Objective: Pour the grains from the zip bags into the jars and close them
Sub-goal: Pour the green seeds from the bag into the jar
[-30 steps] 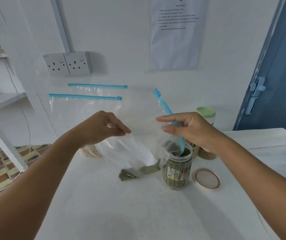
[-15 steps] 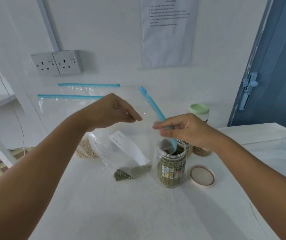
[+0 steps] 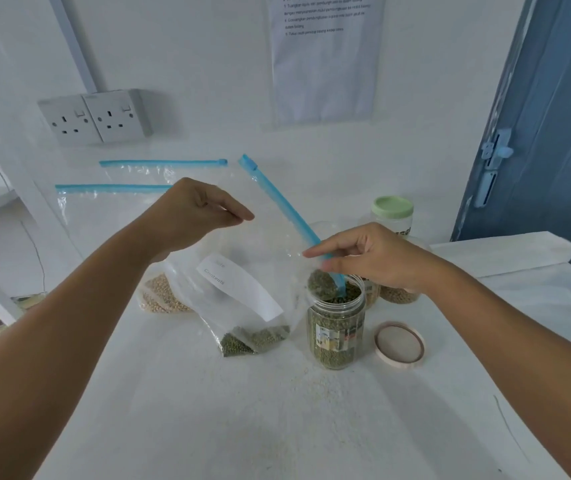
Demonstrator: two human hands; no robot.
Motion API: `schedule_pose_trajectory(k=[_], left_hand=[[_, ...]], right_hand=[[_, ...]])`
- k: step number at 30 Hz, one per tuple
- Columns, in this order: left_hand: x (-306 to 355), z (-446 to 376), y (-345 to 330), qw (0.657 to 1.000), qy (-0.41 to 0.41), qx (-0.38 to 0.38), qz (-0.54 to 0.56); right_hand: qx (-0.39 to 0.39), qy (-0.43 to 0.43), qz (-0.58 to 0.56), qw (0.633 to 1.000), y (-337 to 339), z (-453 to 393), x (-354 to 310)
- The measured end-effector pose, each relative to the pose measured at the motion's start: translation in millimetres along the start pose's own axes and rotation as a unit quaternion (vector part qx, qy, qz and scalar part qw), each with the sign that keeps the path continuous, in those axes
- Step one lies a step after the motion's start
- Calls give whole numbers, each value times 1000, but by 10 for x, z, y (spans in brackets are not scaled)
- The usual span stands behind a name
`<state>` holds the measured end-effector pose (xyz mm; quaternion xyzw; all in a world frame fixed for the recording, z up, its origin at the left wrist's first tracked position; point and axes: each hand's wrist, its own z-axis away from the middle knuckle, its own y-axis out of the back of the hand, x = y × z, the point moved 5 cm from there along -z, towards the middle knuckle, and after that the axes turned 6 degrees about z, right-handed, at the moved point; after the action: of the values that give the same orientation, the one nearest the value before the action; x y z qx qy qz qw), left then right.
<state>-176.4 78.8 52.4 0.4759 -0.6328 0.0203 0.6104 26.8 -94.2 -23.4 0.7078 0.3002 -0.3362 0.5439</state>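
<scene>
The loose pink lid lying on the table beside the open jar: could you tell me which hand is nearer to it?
Right. The right hand is above and just left of the pink lid, holding the bag's blue zip over the jar. The left hand is farther left, gripping the bag.

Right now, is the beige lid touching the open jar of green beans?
Apart. The head view shows bare table between the beige lid, lying flat, and the open jar.

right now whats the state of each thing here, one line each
zip bag: open, tilted, mouth in the jar, some green grains left in its corner
open jar: uncapped, nearly full
pink lid: off, flat on table
green-lidded jar: capped
left hand: pinches bag
right hand: pinches bag's blue zip strip
</scene>
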Motion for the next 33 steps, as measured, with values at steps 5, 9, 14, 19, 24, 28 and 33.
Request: schedule_pose_trajectory(k=[5, 9, 14, 19, 24, 28, 33], left_hand=[[-94, -20, 37, 999, 25, 18, 12], [-116, -49, 21, 999, 30, 29, 7], [-164, -71, 54, 998, 39, 46, 10], [-215, -83, 64, 998, 43, 53, 13], [-241, -99, 89, 997, 49, 55, 7], [-269, -86, 111, 997, 47, 56, 8], [-295, -53, 157, 998, 41, 57, 5]], right_hand=[[-47, -44, 48, 997, 33, 77, 111], [-66, -53, 107, 991, -18, 44, 158], [-65, -21, 217, 974, -50, 8, 143], [-57, -5, 255, 965, -60, -20, 115], [-53, -2, 241, 969, -23, -37, 147], [-53, -4, 241, 969, -15, -46, 134], [-69, -9, 251, 965, -7, -48, 81]])
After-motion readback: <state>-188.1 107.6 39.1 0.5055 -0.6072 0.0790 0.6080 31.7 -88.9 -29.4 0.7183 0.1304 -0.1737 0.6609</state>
